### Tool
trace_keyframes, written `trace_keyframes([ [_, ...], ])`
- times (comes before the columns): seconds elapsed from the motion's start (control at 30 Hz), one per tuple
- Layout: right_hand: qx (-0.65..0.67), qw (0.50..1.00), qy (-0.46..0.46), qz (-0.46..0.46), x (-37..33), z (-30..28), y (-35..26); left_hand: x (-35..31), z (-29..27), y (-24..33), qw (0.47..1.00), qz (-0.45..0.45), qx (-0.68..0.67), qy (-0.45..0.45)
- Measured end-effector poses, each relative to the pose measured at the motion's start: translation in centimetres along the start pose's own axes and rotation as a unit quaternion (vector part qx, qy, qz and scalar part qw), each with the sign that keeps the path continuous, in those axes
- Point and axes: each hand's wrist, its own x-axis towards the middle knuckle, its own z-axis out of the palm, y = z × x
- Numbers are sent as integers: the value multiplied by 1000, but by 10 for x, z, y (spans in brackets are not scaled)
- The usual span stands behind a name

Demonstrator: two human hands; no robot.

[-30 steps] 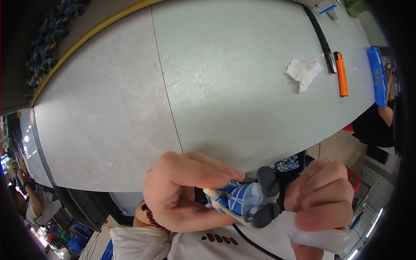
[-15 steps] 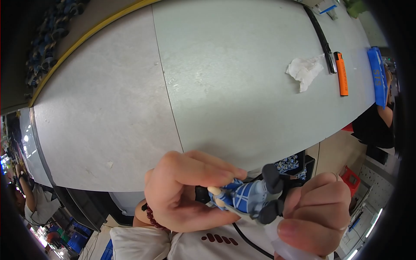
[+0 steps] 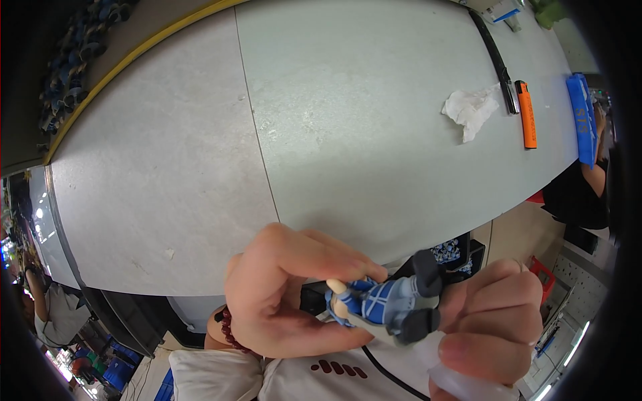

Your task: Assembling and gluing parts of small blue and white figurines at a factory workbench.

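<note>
1. Figurine (image 3: 381, 304) in blue-and-white clothing with dark shoes, pinched in the left hand (image 3: 257, 294), tilted on its side, shoes pointing away from the left fingers (image 3: 314, 259) toward the right hand (image 3: 495, 317).
2. Left fingers narrow, closed on the figurine: thumb below, forefinger above; head end partly covered by the grip.
3. Right fingers curled tightly around a pale translucent object (image 3: 471, 382), just beside the shoes; contact with the figurine impossible to tell.
4. Dark red bead bracelet (image 3: 231, 334) on the wrist behind the left fingers; white shirt (image 3: 294, 381) below the left fingers.
5. Pale grey bench (image 3: 361, 147) stretching away beyond the fingers of both hands.
6. Well beyond the right fingers, on the bench: crumpled white tissue (image 3: 471, 112), a slim orange item (image 3: 527, 115) and a long black strip (image 3: 491, 50) with a shiny end.
7. Farther off to the right of those fingers: blue tray (image 3: 583, 123), with part of another person (image 3: 575, 194) nearby.
8. Just past the right fingers, below the bench edge: small blue-and-white pieces (image 3: 447, 252) in a dark container.
</note>
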Motion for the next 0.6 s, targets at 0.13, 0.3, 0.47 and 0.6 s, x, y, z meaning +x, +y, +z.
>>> trace_keyframes([
  [0.13,1,999,-33,16,7,0,-6,-2,-2,2,1000,-16,13,9],
  [0.3,-18,1000,5,-12,5,-4,-11,7,6,9,999,-24,-13,-21],
  [0.47,149,957,6,-249,19,2,27,0,0,8,999,-44,2,1],
  [0.6,304,922,193,-141,-1,8,29,5,-7,6,994,-65,-72,-47],
])
